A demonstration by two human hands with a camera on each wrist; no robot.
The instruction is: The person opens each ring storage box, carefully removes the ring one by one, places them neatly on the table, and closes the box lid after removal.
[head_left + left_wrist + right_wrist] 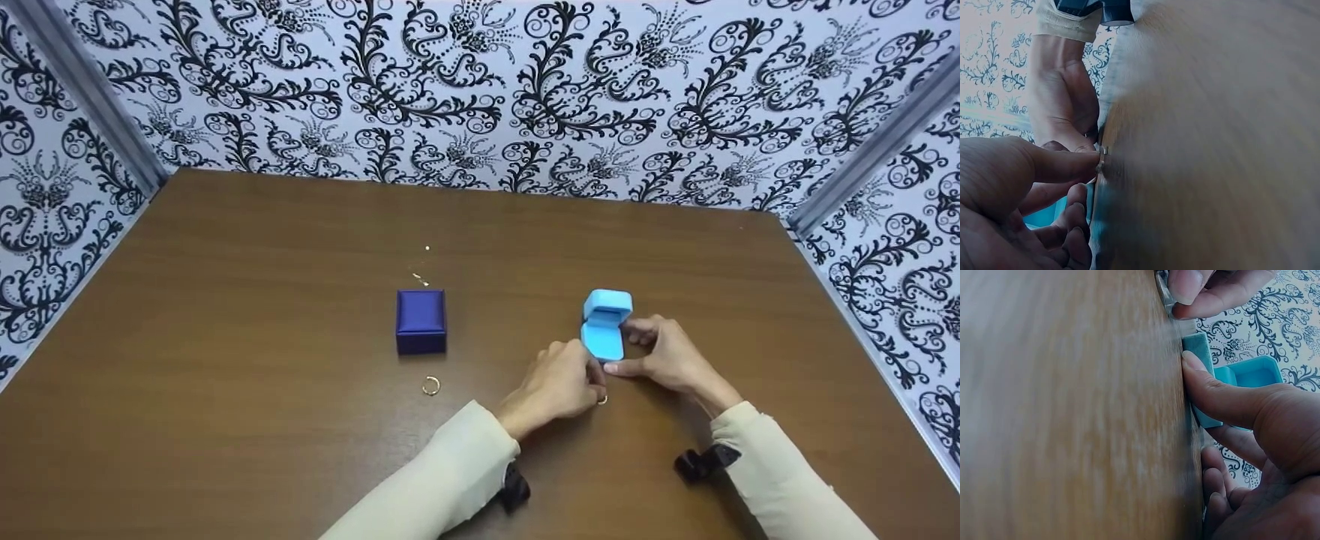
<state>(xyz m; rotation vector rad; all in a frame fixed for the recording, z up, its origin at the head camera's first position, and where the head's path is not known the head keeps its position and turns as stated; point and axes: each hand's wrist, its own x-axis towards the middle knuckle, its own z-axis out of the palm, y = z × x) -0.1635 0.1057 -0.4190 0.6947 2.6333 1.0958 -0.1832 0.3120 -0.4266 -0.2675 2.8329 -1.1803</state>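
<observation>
A light blue jewelry box (pixel 604 341) stands on the table with its lid raised. My right hand (pixel 671 358) grips its base, with the thumb (pixel 1207 382) at the front edge and fingers round the side. Just in front of the box, my left hand (pixel 559 382) pinches a small gold ring (pixel 602 400) between thumb and forefinger, low at the tabletop. The left wrist view shows this ring (pixel 1103 160) by the fingertips, its lower part near or on the wood; contact cannot be told. Another gold ring-shaped piece (pixel 431 385) lies left of my left hand.
A closed dark blue box (pixel 421 322) stands left of the light blue one. Behind it lie a thin gold piece (pixel 421 280) and a tiny pale bead-like dot (pixel 427 248). Patterned black-and-white panels (pixel 480 97) border the brown table (pixel 262 300) at the back and sides.
</observation>
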